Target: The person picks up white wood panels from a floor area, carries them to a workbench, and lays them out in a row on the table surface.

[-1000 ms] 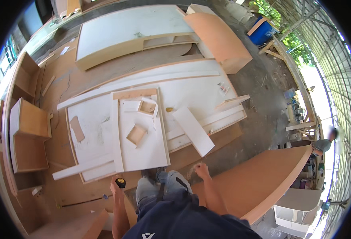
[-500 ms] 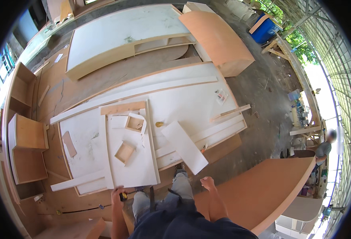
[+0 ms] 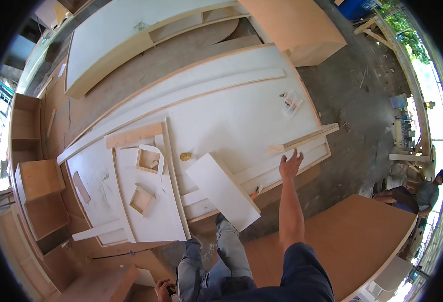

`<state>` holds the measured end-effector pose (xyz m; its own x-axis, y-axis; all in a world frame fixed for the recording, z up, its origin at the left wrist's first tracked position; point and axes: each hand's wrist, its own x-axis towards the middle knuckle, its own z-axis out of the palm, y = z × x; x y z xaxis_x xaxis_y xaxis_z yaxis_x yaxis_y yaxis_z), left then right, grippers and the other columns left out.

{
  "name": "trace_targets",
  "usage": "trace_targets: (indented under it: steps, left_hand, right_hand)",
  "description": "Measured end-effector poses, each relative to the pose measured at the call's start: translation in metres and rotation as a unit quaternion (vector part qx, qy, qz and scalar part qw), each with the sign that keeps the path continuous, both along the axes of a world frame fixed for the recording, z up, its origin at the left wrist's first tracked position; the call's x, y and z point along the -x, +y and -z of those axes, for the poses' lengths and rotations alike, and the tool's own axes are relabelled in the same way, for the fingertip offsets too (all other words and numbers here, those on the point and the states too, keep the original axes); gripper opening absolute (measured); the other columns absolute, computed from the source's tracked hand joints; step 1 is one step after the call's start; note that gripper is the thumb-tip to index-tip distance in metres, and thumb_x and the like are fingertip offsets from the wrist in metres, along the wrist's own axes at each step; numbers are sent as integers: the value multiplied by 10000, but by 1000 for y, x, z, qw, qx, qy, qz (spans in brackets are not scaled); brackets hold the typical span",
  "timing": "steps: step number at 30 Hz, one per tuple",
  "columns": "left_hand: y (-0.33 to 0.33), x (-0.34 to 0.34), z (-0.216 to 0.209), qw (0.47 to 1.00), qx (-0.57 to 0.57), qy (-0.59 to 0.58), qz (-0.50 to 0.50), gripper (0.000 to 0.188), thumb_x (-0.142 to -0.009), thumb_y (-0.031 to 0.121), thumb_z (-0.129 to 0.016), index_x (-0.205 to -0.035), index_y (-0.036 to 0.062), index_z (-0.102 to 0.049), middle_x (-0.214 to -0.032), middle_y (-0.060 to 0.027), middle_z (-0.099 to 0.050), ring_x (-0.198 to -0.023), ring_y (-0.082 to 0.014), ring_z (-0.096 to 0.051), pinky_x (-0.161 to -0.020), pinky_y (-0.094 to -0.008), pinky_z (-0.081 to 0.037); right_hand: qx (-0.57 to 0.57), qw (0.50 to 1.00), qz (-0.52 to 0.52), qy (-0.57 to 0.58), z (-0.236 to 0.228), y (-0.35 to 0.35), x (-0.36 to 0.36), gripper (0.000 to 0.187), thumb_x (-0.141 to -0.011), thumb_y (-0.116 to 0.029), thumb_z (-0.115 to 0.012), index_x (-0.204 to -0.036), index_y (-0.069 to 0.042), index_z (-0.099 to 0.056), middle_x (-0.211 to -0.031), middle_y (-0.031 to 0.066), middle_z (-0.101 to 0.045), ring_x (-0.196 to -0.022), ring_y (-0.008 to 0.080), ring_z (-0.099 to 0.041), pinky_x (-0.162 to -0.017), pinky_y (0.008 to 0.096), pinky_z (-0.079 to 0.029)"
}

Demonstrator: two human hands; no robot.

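Note:
My right hand [image 3: 292, 165] reaches forward with its fingers apart and holds nothing. It is nearest the wooden strips [image 3: 307, 137] at the right end of the white panel [image 3: 221, 113]; a gap or contact with them is hard to judge. Low in the view, beside my leg, my left hand [image 3: 164, 291] is closed around a dark tape measure [image 3: 171, 290], only partly visible now. A white board [image 3: 224, 191] lies slanted over the panel's near edge. Farther off on the panel is a clear bottle with a white label [image 3: 292, 103].
Two small wooden boxes [image 3: 142, 200] sit on a white framed board [image 3: 153, 221] at the left. A large brown panel [image 3: 342, 236] stands at my right. Open wooden cabinets [image 3: 27, 121] line the left side. Another person [image 3: 425, 194] sits at the far right.
My right hand has moved forward and right, its fingers spreading from a loose curl. My left hand has dropped lower, close to my leg. My body and view have shifted towards the panel's right end.

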<state>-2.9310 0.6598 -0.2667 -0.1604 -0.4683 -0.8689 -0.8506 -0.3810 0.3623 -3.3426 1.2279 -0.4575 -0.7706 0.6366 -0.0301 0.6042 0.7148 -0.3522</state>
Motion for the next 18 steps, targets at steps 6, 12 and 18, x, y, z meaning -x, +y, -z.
trace_targets:
  steps: [6,12,18]
  left_hand:
    - [32,29,-28,997,57,30,30,179,-729,-19,-601,-905,-55,-601,-679,-138,-627,-590,-234,-630,-572,-317,-504]
    - [49,48,-35,995,74,67,24,194,-719,-22,-599,-908,-66,-594,-704,-138,-624,-602,-231,-633,-589,-317,-507]
    - [44,28,-41,997,70,17,39,202,-718,-22,-590,-914,-72,-595,-705,-144,-638,-621,-236,-649,-602,-309,-516]
  right_hand:
    - [-71,995,-31,-65,-14,-6,45,713,-877,-353,-657,-1428,-12,-361,-1475,260,-229,-1287,432,-408,-951,494,-479]
    - [77,987,135,-31,12,23,59,920,-847,-519,-668,-1403,84,-254,-1490,247,-201,-1134,462,-544,-927,529,-502]
    - [243,889,388,-7,33,61,79,888,-721,-448,-815,-1294,38,-342,-1236,245,-498,-1037,406,-602,-844,496,-580]
